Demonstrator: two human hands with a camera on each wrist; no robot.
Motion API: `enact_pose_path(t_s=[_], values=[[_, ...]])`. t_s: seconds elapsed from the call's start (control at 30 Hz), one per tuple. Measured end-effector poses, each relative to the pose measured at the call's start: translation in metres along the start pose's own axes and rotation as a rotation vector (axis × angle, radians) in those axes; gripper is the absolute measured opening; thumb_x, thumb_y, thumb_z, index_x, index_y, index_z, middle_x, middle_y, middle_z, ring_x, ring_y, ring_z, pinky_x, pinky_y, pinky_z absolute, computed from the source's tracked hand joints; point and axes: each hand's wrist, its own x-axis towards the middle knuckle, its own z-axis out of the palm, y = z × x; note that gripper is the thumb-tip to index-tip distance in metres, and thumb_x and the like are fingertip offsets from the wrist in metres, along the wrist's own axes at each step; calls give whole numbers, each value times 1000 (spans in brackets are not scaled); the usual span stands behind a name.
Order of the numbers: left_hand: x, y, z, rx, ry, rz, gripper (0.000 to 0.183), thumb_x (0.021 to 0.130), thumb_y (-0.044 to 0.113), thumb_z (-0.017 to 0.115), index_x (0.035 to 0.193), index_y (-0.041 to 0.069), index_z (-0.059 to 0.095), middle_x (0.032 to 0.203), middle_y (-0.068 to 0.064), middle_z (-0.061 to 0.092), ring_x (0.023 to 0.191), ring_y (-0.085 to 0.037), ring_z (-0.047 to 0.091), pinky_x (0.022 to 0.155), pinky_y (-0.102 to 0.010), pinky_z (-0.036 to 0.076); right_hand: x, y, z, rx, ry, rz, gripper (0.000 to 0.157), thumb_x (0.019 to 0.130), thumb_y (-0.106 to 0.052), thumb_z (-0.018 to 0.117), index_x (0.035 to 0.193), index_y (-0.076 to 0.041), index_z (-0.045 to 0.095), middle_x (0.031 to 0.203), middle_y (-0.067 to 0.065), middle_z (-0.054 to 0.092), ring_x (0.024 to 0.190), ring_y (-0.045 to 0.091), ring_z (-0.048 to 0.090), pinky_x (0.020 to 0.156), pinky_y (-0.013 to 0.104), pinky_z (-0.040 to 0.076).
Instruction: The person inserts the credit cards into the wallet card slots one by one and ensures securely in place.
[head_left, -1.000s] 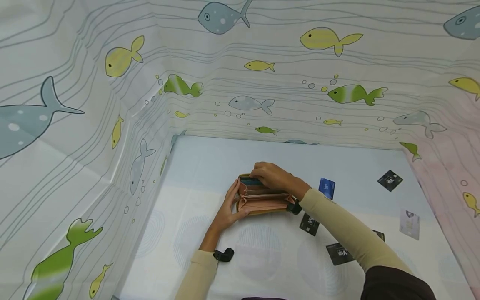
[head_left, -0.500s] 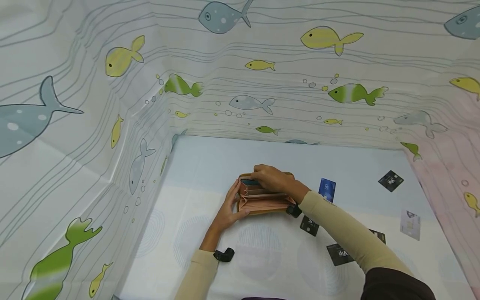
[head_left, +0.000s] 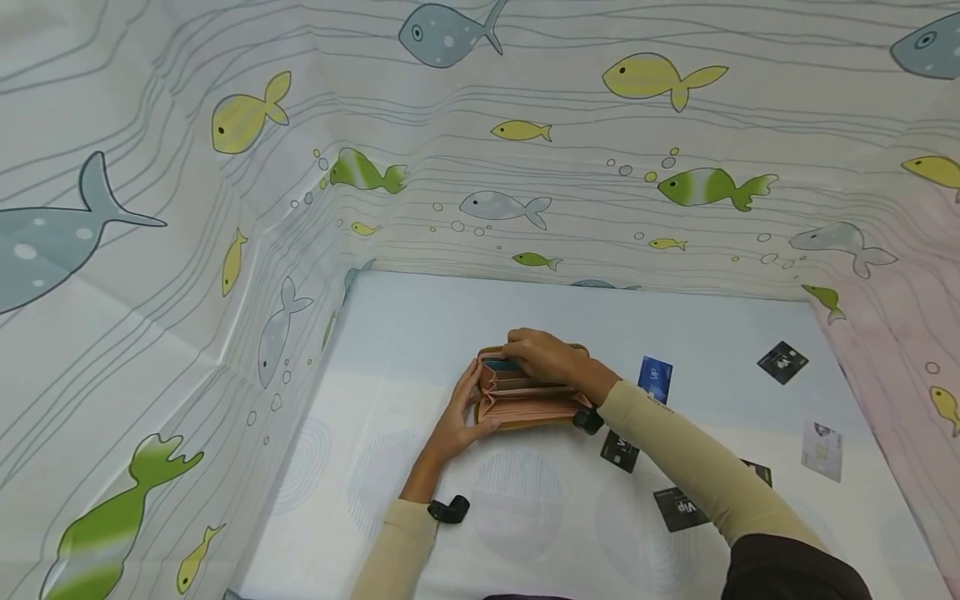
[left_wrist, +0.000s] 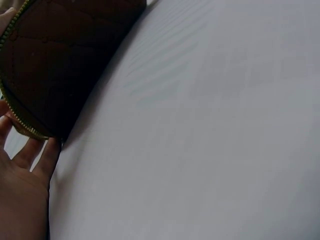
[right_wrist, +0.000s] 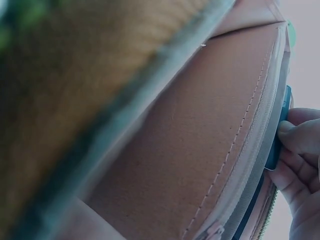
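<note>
An open zip-around wallet (head_left: pixel 525 408) lies on the table in the head view, its pinkish-tan compartments facing up. In the left wrist view its outside is dark brown and quilted, with a gold zipper. My left hand (head_left: pixel 453 425) grips the wallet's left end, thumb at the front edge and fingers along the side. My right hand (head_left: pixel 546 354) is over the far row of slots. In the right wrist view the right hand's thumb and fingers (right_wrist: pixel 300 135) pinch a dark blue card (right_wrist: pixel 275 150) partly inside a slot. Another dark card edge (right_wrist: pixel 250 205) shows below it.
Right of the wallet lie a blue card (head_left: pixel 655 377), a black card (head_left: pixel 619 452) and another black card (head_left: pixel 681 508), near or partly under the right forearm. Farther right are a black card (head_left: pixel 782 362) and a silver card (head_left: pixel 822 450). Fish-printed sheeting (head_left: pixel 450 150) walls the table.
My right hand has lowered slightly toward the wallet's slots, and less of the dark card's top edge shows. My left hand and the wallet stay in place.
</note>
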Motion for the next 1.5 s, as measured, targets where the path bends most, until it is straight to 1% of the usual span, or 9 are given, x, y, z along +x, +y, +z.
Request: enact_pose_path(t_s=[0.13, 0.33, 0.5, 0.9, 0.97, 1.07, 1.17, 1.3, 1.5], values=[[0, -1, 1, -3, 3, 4, 92, 91, 5, 69, 161, 3, 9, 168, -17, -4, 155, -40, 6, 115, -65, 27, -1, 0, 0, -2, 4, 3, 20, 98, -3, 62, 109, -9, 77, 86, 4, 63, 74, 12, 55, 66, 25, 51], [0, -4, 1, 8, 10, 29, 92, 90, 5, 69, 160, 1, 10, 167, -24, -3, 154, -42, 7, 113, -66, 29, -7, 2, -3, 65, 10, 24, 24, 98, -3, 61, 117, -8, 75, 91, 4, 67, 80, 12, 61, 71, 27, 54], [-1, -5, 1, 12, 10, 33, 93, 90, 7, 69, 161, 2, 8, 167, -23, -4, 154, -41, 7, 114, -65, 29, -17, 6, -14, 128, 63, 49, 18, 96, -3, 64, 109, -6, 76, 100, 4, 71, 90, 15, 67, 79, 30, 57], [1, -5, 4, 22, 11, 34, 93, 89, 5, 69, 160, -1, 9, 167, -25, -4, 153, -42, 8, 114, -67, 28, -64, 30, -48, 155, 203, 129, 17, 92, 1, 68, 107, -5, 75, 96, 7, 71, 81, 12, 63, 69, 30, 55], [2, -15, 5, 23, 22, 37, 94, 89, 8, 70, 161, 6, 10, 168, -21, -3, 154, -39, 8, 114, -66, 28, -73, 33, -52, 154, 212, 150, 16, 93, 0, 68, 106, -5, 75, 95, 6, 71, 79, 11, 61, 68, 30, 54], [2, -21, 6, 24, 39, 58, 94, 89, 8, 70, 161, 6, 10, 167, -22, -2, 154, -39, 9, 113, -67, 29, -85, 40, -56, 134, 233, 169, 16, 92, 1, 68, 105, -5, 76, 94, 5, 71, 79, 11, 61, 67, 29, 53], [2, -14, 6, 27, 37, 68, 94, 88, 5, 70, 160, 1, 10, 166, -26, -2, 153, -44, 10, 111, -68, 30, -98, 47, -60, 118, 245, 192, 17, 91, 3, 69, 105, -5, 76, 93, 6, 71, 79, 12, 63, 66, 30, 54], [1, 2, 3, 27, 25, 61, 93, 86, -1, 69, 158, -7, 10, 164, -31, -2, 150, -50, 10, 110, -70, 30, -114, 52, -62, 116, 227, 256, 19, 90, 3, 70, 107, -4, 75, 93, 6, 70, 79, 12, 62, 67, 32, 54], [0, -1, 3, 28, 19, 56, 93, 87, 0, 69, 158, -8, 9, 164, -31, -3, 150, -49, 10, 110, -70, 30, -139, 60, -57, 101, 180, 346, 20, 90, 1, 71, 109, -3, 74, 94, 5, 70, 81, 14, 63, 69, 33, 55]])
